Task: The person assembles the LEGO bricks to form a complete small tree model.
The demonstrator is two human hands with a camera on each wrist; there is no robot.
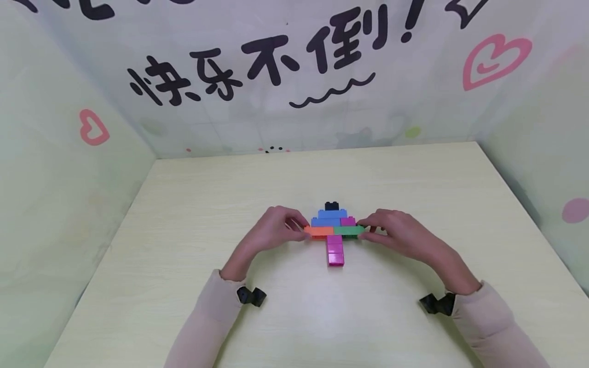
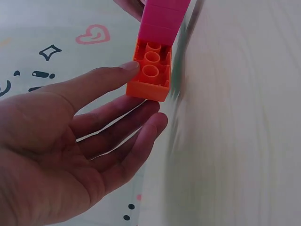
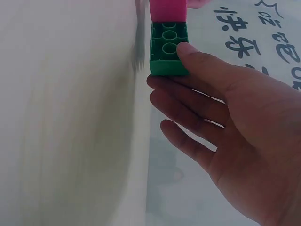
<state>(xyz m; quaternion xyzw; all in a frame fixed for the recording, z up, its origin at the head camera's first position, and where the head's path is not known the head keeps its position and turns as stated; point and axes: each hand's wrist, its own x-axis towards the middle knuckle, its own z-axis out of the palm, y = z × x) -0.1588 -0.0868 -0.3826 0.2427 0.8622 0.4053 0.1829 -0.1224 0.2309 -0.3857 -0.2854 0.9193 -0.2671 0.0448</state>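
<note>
A tree-shaped build of toy building bricks stands on the table (image 1: 331, 327). Its stem is a column of magenta bricks (image 1: 335, 250). Across that column lie an orange brick (image 1: 319, 231) and a green brick (image 1: 348, 231), end to end. Above them come blue bricks (image 1: 325, 222), a smaller magenta brick beside these, and a black brick (image 1: 332, 206) on top. My left hand (image 1: 280, 227) pinches the outer end of the orange brick, thumb at its hollow underside (image 2: 151, 70). At the opposite end, my right hand (image 1: 395, 232) pinches the green brick, its thumb on the hollow underside (image 3: 170, 47).
Behind the table rises a printed backdrop (image 1: 257, 122) with dark lettering and pink hearts. Similar panels close off the left side (image 1: 60, 204) and the right side (image 1: 543, 153). Each sleeve cuff carries a small black device (image 1: 251, 296).
</note>
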